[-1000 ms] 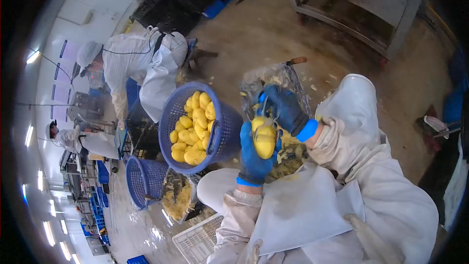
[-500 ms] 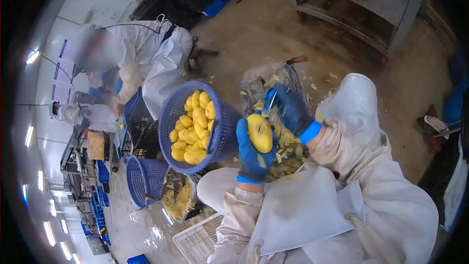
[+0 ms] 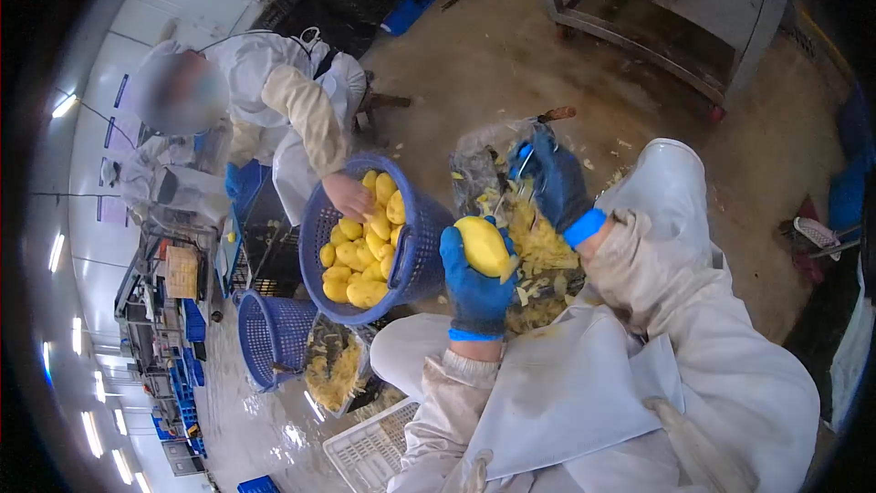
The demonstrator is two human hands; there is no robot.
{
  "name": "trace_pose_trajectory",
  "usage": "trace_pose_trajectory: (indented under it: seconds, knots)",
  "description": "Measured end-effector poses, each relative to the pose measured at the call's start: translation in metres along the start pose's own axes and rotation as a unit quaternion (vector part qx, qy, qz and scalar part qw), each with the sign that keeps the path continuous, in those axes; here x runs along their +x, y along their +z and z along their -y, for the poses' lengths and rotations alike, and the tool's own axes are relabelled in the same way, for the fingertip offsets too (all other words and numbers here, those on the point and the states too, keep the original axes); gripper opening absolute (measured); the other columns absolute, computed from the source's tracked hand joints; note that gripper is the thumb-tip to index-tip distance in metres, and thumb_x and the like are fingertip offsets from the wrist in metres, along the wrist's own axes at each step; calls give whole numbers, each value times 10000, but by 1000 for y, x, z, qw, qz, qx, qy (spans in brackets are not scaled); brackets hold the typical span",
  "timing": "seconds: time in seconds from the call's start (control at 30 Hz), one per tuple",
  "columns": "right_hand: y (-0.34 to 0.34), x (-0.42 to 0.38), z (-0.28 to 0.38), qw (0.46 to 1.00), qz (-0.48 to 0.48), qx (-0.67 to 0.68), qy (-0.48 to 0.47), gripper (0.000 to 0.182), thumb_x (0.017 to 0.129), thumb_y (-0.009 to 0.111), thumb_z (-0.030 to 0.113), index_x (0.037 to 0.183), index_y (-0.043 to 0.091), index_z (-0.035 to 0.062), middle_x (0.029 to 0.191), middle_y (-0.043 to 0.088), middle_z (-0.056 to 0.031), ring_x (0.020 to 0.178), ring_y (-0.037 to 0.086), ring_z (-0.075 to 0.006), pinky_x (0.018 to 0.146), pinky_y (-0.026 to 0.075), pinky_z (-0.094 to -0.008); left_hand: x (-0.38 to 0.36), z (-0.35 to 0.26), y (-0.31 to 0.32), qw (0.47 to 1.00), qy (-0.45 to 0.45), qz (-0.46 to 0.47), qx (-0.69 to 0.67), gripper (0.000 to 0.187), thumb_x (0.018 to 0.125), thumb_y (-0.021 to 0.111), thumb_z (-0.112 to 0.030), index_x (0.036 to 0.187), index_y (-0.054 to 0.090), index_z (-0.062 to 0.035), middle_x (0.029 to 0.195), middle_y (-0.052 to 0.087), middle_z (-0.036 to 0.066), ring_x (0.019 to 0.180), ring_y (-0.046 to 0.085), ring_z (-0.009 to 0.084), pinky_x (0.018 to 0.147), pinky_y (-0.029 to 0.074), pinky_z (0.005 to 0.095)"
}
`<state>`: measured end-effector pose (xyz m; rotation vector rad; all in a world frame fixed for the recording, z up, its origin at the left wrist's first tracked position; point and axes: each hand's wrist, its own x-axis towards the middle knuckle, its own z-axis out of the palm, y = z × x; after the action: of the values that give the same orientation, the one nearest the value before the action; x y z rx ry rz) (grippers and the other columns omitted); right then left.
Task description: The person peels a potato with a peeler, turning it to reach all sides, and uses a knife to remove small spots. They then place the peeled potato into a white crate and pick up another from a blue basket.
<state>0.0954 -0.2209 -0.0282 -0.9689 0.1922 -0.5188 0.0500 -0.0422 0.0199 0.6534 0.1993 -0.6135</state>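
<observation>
My left hand point(image 3: 478, 295), in a blue glove, is wrapped round a peeled yellow potato point(image 3: 485, 247). To the right and a little above it, my right hand point(image 3: 555, 177), also gloved in blue, is closed on a small peeler point(image 3: 524, 153) with a blue part and a thin metal part. The peeler is apart from the potato. Beneath both hands, yellow peelings point(image 3: 540, 236) lie heaped on a dark, plastic-lined container. Left of my left hand stands a blue basket point(image 3: 427, 254) of peeled potatoes.
A co-worker point(image 3: 301, 100) in white reaches a bare hand into the potato basket. Below it are an emptier blue basket point(image 3: 258, 338), a bin of peelings point(image 3: 333, 370) and a white crate point(image 3: 370, 447). A metal stand point(image 3: 657, 27) is at the top right.
My right hand has moved up and away from the potato. The potato has turned in my left hand. The co-worker's hand has come into the potato basket.
</observation>
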Motion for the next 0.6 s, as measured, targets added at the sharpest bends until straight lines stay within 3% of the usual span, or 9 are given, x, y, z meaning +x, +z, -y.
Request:
trace_pose_trajectory:
  seconds: [0.03,0.13,0.2,0.27,0.33,0.4,0.43,0.47,0.6]
  knots:
    - [11,-18,-3,992,43,-100,-65,321,957,417,293,875,593,37,745,593,-33,707,558,-121,701,449,-267,6,3,-5,999,35,-24,-15,420,878,485,-469,1028,548,-82,932,600,104,870,589,255,714,522,375]
    - [23,-36,-3,996,67,-57,22,337,957,413,316,837,578,47,743,602,-31,686,559,-117,693,453,-268,6,14,28,994,81,-61,-48,392,885,490,-446,1029,549,-86,952,608,93,860,593,241,746,511,389]
    - [5,-6,1,1000,-13,-19,-6,329,956,415,308,853,575,39,793,605,-43,708,567,-122,694,458,-274,18,13,-1,990,128,-34,-38,373,887,504,-401,1065,551,-77,1005,613,89,892,591,243,816,490,405]
    - [10,-2,6,995,0,101,-8,333,954,419,317,848,577,44,814,609,-43,713,573,-129,682,462,-276,16,5,-2,989,60,75,-111,395,882,516,-365,1128,540,-56,1083,602,102,966,577,261,870,473,409]
    - [22,-20,9,995,45,-84,-11,317,953,421,313,869,575,49,797,606,-39,706,571,-133,662,460,-270,17,12,7,989,81,-2,-123,425,879,520,-340,1172,521,-33,1133,588,115,992,575,261,878,473,399]
    - [17,-19,2,876,58,-372,-302,304,952,424,313,900,571,52,797,606,-39,709,565,-126,659,454,-257,18,7,12,991,48,33,-122,426,881,519,-320,1183,507,-20,1142,582,134,967,587,263,858,486,397]
    - [21,-23,11,973,83,-176,-124,296,954,423,306,915,568,51,803,606,-40,719,566,-121,667,454,-257,14,2,12,994,47,31,-93,411,882,520,-312,1175,505,-24,1132,581,146,967,594,259,841,501,376]
    - [27,-27,20,992,101,35,63,289,955,421,299,930,565,49,810,607,-41,729,566,-116,674,454,-257,12,-2,10,994,49,29,-91,411,882,520,-312,1175,505,-24,1132,581,146,967,594,259,841,501,376]
    - [29,-41,31,988,120,41,84,303,963,406,300,920,573,51,837,612,-36,749,576,-111,699,460,-262,13,-8,16,996,72,-7,-43,376,869,545,-323,1111,529,-36,1082,597,136,966,599,248,786,527,335]
